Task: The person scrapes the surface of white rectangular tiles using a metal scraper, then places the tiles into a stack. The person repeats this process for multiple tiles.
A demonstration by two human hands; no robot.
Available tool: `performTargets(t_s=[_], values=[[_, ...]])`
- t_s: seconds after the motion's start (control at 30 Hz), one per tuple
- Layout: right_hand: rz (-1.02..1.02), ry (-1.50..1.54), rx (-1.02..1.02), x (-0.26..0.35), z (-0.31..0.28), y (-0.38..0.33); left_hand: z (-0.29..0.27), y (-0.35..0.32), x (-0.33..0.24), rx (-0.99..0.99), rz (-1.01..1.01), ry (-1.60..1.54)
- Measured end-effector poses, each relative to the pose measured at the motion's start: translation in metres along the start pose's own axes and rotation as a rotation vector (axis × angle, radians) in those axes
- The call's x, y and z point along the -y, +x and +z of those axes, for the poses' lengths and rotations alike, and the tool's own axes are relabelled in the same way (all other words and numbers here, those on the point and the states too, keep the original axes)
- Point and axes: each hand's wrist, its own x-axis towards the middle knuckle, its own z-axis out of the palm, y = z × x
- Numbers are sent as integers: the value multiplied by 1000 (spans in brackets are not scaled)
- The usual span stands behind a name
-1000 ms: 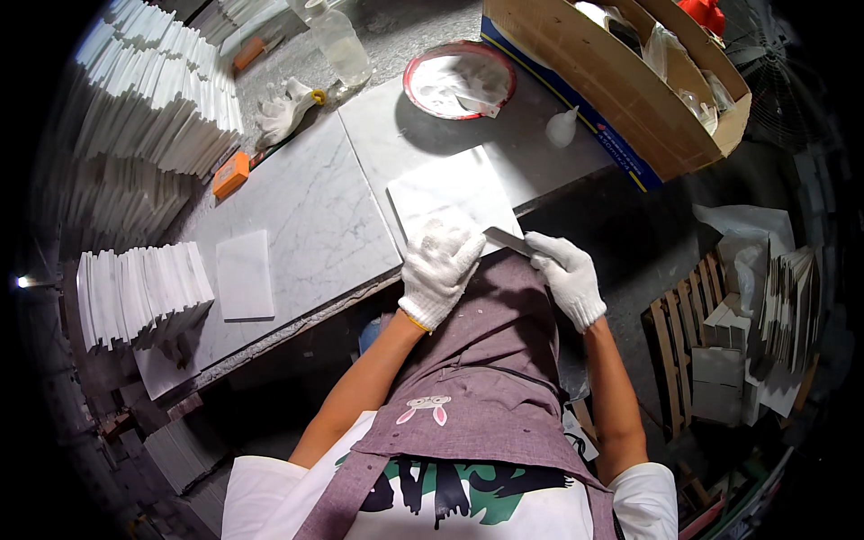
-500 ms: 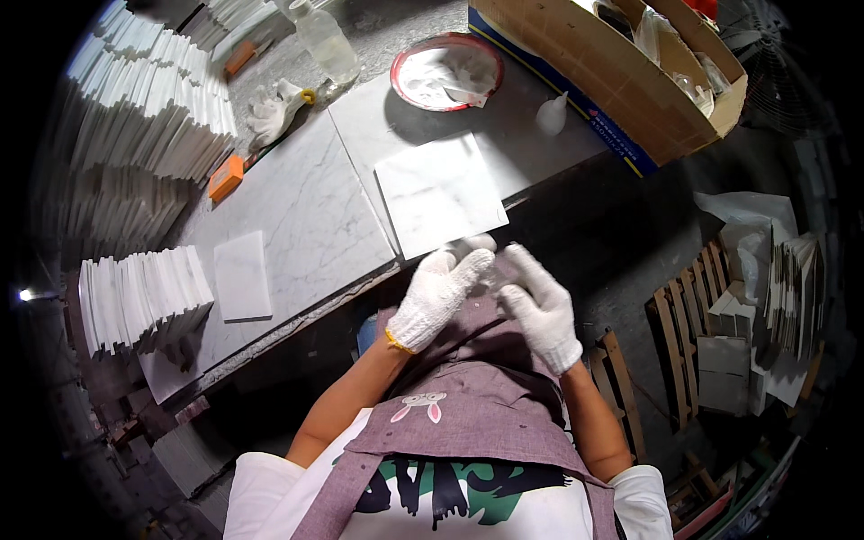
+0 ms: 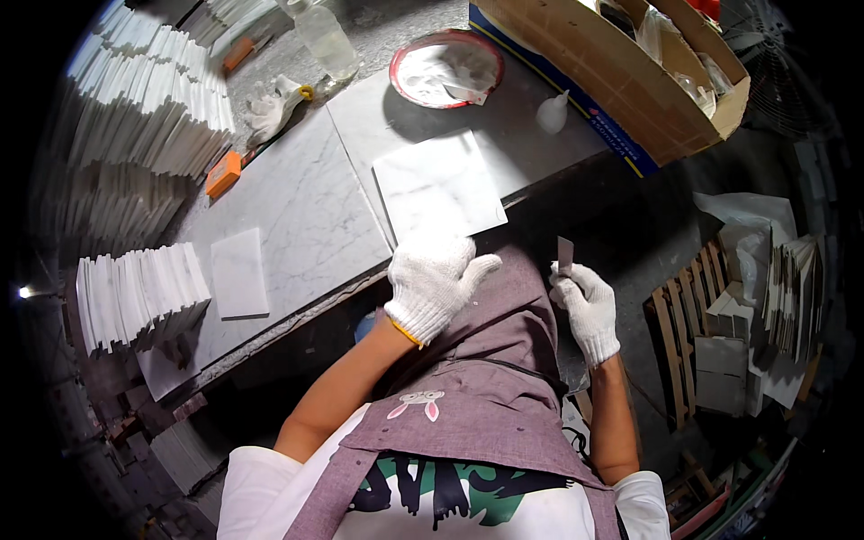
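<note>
A square white marbled tile (image 3: 438, 180) lies on the bench near its front edge. My left hand (image 3: 435, 286), in a white knit glove with a yellow cuff edge, is at the tile's near edge and covers part of it. Its thumb sticks out to the right, apart from the fingers, whose tips are washed out by glare. My right hand (image 3: 589, 315), gloved too, is off the bench to the right. Between its thumb and fingers is a small flat scraper blade (image 3: 564, 252), pointing up.
Beyond the tile stands a red-rimmed bowl (image 3: 419, 99) of white paste. A white squeeze bulb (image 3: 553, 114) sits beside a cardboard box (image 3: 612, 63). Left are a smaller tile (image 3: 240, 274), stacked tiles (image 3: 144, 292), an orange block (image 3: 223, 175), a glove (image 3: 268, 115) and a clear bottle (image 3: 326, 40).
My hands have moved apart. The right one went right, and the blade now shows in it. The left turned its back upward and came to the tile's near edge.
</note>
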Motion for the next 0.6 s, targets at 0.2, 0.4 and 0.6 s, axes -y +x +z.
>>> performTargets(t_s=[0.2,0.4,0.6], values=[[59,187,-12,9,28,25,40,39,33,-321,264,277],[154,200,35,18,44,26,51,39,42,-427,370,305],[-19,-215,86,24,51,13,50,9,44,-423,405,224]])
